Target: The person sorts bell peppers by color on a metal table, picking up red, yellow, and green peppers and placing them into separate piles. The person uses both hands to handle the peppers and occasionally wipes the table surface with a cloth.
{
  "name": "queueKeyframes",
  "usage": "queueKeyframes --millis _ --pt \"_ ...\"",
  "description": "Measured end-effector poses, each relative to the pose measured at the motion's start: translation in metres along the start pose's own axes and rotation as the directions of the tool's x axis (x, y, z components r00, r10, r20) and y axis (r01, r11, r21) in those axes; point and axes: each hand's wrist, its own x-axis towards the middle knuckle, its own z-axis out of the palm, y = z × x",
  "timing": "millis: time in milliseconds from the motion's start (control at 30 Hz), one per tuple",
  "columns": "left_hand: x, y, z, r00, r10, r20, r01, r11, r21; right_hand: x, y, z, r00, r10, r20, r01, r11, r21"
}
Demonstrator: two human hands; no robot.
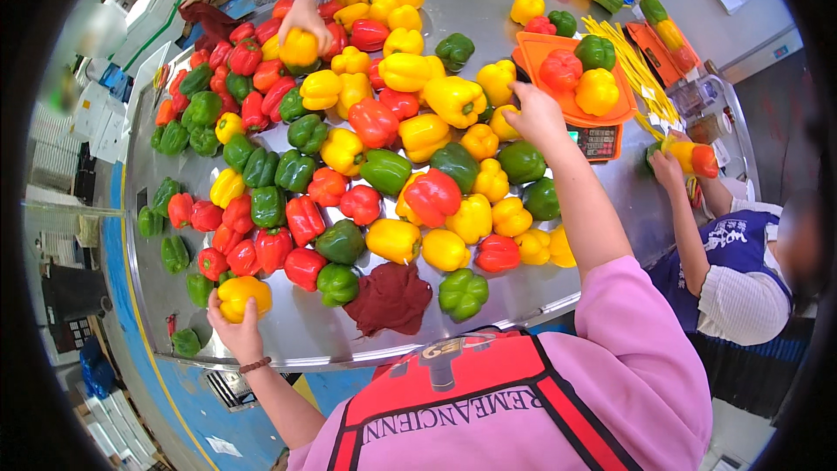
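My left hand (pixel 237 330) grips a yellow bell pepper (pixel 245 298) at the near left edge of the metal table (pixel 301 342). My right arm stretches across the table. The right hand (pixel 538 116) has its fingers apart beside two yellow peppers (pixel 497 82), its fingertips at or close against them; exact contact is hard to tell. Just right of that hand stands an orange weighing scale (pixel 596 141). On its orange tray (pixel 534 45) lie a red pepper (pixel 561 70), a green pepper (pixel 595 51) and a yellow pepper (pixel 597 92).
Red, yellow and green peppers spread over much of the table. A dark red cloth (pixel 390 298) lies at the near edge. Across the table, another person's hand (pixel 305 20) holds a yellow pepper. At right, a co-worker (pixel 724 253) holds a stacked pepper pack (pixel 691 157) near yellow ties (pixel 641 70).
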Motion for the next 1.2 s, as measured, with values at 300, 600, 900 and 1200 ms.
queueKeyframes --millis 300,600,900,1200 --pt "-0.013 -0.018 0.034 0.968 0.022 0.25 -0.044 0.996 0.083 -0.004 0.028 0.047 0.944 0.205 0.258 -0.175 0.975 -0.135" --pt "-0.012 -0.048 0.048 0.955 -0.031 0.295 0.04 0.999 -0.023 -0.074 -0.016 -0.058 0.992 0.122 -0.028 -0.073 0.743 0.665" --pt "0.004 -0.042 0.041 0.871 -0.095 0.483 0.115 0.993 -0.011 -0.09 0.062 -0.085 0.873 0.358 -0.332 -0.103 0.799 0.592" --pt "0.008 -0.031 0.045 0.881 -0.095 0.464 0.015 0.985 0.174 -0.047 0.213 -0.081 0.783 0.47 -0.408 -0.485 0.872 0.074"
